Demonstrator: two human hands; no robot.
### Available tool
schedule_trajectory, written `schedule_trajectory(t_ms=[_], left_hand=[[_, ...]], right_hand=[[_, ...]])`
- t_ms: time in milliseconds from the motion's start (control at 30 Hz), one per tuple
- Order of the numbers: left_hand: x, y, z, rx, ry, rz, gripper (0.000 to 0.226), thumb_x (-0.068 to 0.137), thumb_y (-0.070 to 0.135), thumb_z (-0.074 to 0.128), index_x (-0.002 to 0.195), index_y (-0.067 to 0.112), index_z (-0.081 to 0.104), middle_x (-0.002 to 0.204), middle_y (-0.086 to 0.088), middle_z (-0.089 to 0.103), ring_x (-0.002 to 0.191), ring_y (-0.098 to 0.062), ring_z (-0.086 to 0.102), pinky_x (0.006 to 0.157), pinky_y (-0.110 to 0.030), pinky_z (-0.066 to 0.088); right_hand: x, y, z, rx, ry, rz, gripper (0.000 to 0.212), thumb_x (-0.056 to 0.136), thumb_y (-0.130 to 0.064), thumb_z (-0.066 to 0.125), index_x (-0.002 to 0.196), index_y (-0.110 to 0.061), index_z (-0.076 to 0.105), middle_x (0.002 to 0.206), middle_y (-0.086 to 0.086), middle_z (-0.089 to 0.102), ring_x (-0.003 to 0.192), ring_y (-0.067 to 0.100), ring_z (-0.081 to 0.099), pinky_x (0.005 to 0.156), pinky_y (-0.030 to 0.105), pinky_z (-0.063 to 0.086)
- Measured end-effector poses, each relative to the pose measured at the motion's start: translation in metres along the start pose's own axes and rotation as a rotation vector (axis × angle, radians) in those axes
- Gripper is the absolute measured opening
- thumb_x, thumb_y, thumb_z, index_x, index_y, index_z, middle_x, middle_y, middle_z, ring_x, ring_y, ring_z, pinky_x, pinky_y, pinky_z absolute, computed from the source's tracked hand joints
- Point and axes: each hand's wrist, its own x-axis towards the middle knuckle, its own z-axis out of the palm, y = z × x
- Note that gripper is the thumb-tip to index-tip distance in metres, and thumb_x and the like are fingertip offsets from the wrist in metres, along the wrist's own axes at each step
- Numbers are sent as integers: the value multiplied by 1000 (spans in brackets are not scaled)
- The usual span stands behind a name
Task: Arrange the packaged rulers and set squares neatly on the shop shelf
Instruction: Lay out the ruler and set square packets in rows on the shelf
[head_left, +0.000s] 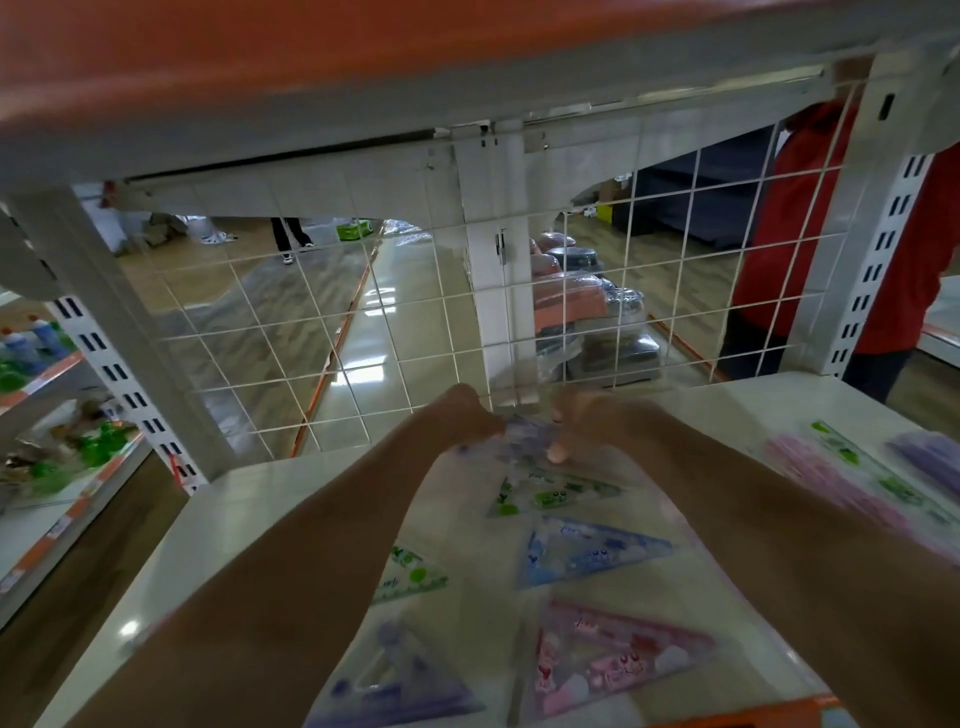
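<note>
Shelf looks partly stocked, I'd say: left hand and right hand both pinch one purple pack far back.

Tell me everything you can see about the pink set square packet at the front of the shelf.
The pink set square packet is a clear plastic sleeve holding a pink triangle with cartoon prints. It lies flat on the white shelf near the orange front edge, long point toward the right. A blue set square packet lies behind it, a purple set square packet to its left. Neither hand touches it: the left hand and right hand hold another purple packet at the back.
</note>
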Motion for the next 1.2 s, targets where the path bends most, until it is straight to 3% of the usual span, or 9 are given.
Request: schedule_trajectory(t_ms=[200,367,467,533,600,667,933,1100,1200], left_hand=[[9,4,-1,49,-17,-5,29,86,27,64,71,8,49,63,-1,48,54,-10,45,44,-19,35],[10,5,-1,60,-39,0,38,83,27,71,107,3,54,74,-2,49,79,-20,53,52,-21,39],[11,7,2,39,-20,-5,49,86,25,67,123,-1,49,95,-8,54,87,-21,54,60,-24,41],[13,6,6,10,-13,-27,41,87,23,64,119,3,50,84,-4,51,71,-14,51,54,-22,38],[13,2,8,-34,-6,-50,36,86,22,63,114,3,51,80,-3,49,61,-10,43,47,-20,33],[13,-2,9,-58,12,-55,37,86,20,62,115,-1,52,89,-7,51,62,-10,43,47,-20,32],[10,-16,21,-225,132,-18,32,80,15,67,108,0,60,88,-9,56,66,-14,52,46,-19,39],[3,-17,32,-147,266,-8,43,75,22,67,113,7,55,104,-12,60,94,-29,60,73,-33,52],[3,-16,26,-111,235,1,46,74,20,69,115,7,54,106,-13,60,95,-29,59,75,-33,52]], right_hand=[[15,-3,-6,-11,-56,9,50,75,-29,75,118,-11,55,115,11,60,103,29,59,92,45,48],[25,-7,-6,-55,-78,-9,44,75,-38,75,107,-12,58,102,7,62,93,27,60,89,43,50],[31,-8,-4,-65,-72,-10,46,70,-39,75,105,-14,58,97,5,62,88,25,61,86,43,51],[40,-5,-1,-56,-61,-28,53,64,-41,75,109,-18,58,101,3,63,90,24,61,86,44,51],[42,-5,1,-42,-55,-42,43,69,-35,74,106,-21,57,102,1,61,93,23,59,90,42,49],[38,-7,2,-3,-42,-51,28,79,-24,70,103,-25,56,98,0,56,94,23,56,93,40,48],[30,-3,10,142,111,-27,25,84,-25,61,108,-18,59,100,3,60,90,21,57,89,37,48],[29,-2,6,69,61,-53,27,82,-26,64,108,-21,63,103,3,63,90,21,59,83,36,50],[26,-2,-6,18,-60,-76,47,77,-40,72,117,-19,59,112,3,61,101,24,59,91,40,48]])
